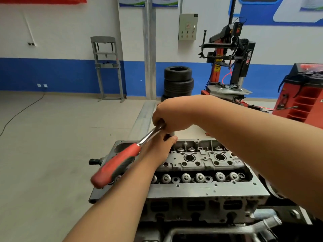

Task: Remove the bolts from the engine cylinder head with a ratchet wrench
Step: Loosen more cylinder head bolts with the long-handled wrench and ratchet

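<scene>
At the far-left corner of the grey metal engine cylinder head (201, 190), right hand (168, 114) fingers wrap the red-handled chrome ratchet wrench (118, 163) head, left hand (157, 149) fingers pinch its dark extension (170, 135) (likely steadying it); bolt hidden.

My right hand (174, 114) covers the head of the ratchet wrench (120, 163), so whatever it's seated on is hidden from me. Its red handle is blurred. The fingers of my left hand (160, 147) are out of sight behind the shaft. My forearms hide both ends of the cylinder head (201, 161), and the bottom edge cuts off the engine below.
</scene>
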Demonstrator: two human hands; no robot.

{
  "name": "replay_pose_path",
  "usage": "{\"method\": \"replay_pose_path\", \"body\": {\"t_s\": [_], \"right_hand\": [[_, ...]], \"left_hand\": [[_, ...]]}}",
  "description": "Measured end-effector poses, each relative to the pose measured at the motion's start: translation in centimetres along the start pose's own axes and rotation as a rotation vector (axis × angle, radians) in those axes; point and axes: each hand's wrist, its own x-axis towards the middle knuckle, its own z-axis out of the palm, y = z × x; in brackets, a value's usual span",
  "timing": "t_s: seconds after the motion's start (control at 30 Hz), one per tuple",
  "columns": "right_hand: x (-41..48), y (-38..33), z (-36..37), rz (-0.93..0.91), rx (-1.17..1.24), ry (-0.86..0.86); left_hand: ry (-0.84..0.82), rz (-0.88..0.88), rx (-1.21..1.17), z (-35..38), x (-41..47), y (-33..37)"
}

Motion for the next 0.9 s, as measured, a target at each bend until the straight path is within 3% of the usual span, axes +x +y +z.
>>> {"method": "replay_pose_path", "body": {"t_s": [0.13, 0.27, 0.4, 0.47, 0.7, 0.9], "right_hand": [[-0.1, -0.1, 0.0, 0.102, -0.065, -0.001], [0.6, -0.7, 1.1, 0.323, -0.131, 0.108], [2.2, -0.7, 1.2, 0.562, 0.031, 0.057], [2.5, -0.2, 0.8, 0.583, 0.098, 0.000], [1.3, 0.3, 0.0, 0.297, 0.164, -0.035], [0.4, -1.0, -0.4, 0.053, -0.123, -0.046]], "left_hand": [[0.084, 0.020, 0.035, 0.5, -0.1, 0.6], [0.114, -0.038, 0.018, 0.4, 0.0, 0.6], [0.090, -0.113, -0.065, 0.6, 0.3, 0.6], [0.074, -0.118, -0.074, 0.7, 0.4, 0.6], [-0.085, -0.066, -0.100, 0.0, 0.2, -0.6], [-0.076, -0.013, -0.041, -0.2, 0.2, -0.6]]}}
